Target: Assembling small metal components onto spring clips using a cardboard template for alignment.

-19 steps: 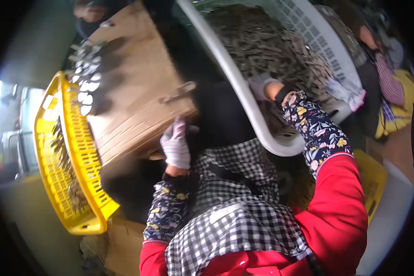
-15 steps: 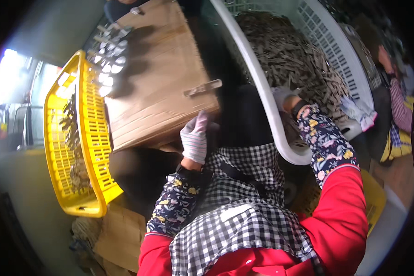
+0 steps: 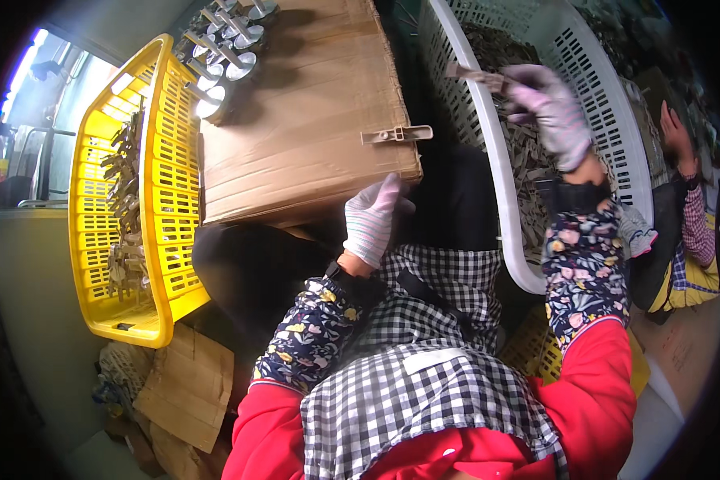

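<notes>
My right hand (image 3: 554, 120), in a striped glove and blurred by motion, holds a narrow grey-brown plastic part (image 3: 474, 75) over the rim of a white basket (image 3: 500, 172). More such plastic parts (image 3: 528, 156) fill that basket. A similar part (image 3: 396, 134) lies on a cardboard box (image 3: 304, 120), its rounded end jutting past the edge. Just below that edge is my gloved left hand (image 3: 370, 221), thumb raised against the cardboard. Its other fingers look curled, and what they hold, if anything, is hidden.
Several round metal pieces with upright stems (image 3: 236, 48) stand on the box's far left. Left of it, a tilted yellow basket (image 3: 164, 176) holds grey-brown parts. Flattened cardboard (image 3: 188, 388) lies lower left. Another person's hand (image 3: 676, 136) is at the far right.
My right hand has risen out of the white basket with a plastic part, moving up and slightly right. My left hand stays by the box edge. The whole view has shifted.
</notes>
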Demonstrator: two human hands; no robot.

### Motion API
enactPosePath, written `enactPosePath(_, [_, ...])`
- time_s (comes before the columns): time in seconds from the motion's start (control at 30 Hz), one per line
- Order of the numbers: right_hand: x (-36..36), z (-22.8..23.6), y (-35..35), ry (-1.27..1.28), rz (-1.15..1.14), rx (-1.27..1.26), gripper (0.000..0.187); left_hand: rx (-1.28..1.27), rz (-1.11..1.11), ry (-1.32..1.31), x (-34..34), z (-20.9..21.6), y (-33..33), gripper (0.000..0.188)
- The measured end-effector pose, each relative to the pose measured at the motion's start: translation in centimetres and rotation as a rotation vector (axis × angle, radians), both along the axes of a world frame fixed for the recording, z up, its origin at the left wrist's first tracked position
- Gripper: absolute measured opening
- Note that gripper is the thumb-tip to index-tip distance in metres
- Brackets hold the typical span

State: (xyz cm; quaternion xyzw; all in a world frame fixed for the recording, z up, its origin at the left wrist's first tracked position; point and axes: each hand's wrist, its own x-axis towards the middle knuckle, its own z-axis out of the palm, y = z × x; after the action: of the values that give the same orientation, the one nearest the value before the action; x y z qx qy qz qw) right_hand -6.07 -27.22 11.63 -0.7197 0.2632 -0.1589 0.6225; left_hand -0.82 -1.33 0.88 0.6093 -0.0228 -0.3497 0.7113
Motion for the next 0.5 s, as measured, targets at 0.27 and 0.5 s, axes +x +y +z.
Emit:
enactPosePath(0.27, [7.8, -7.4, 3.7, 0.210, 0.226, 0.184, 0.016, -0.029, -0.027, -0.008, -0.2, -0.2, -0.5, 0.039])
enactPosePath(0.5, [8.7, -8.9, 3.3, 0.264, 0.249, 0.221, 0.015, -0.009, -0.030, 0.005, -0.3, -0.7, -0.3, 0.037])
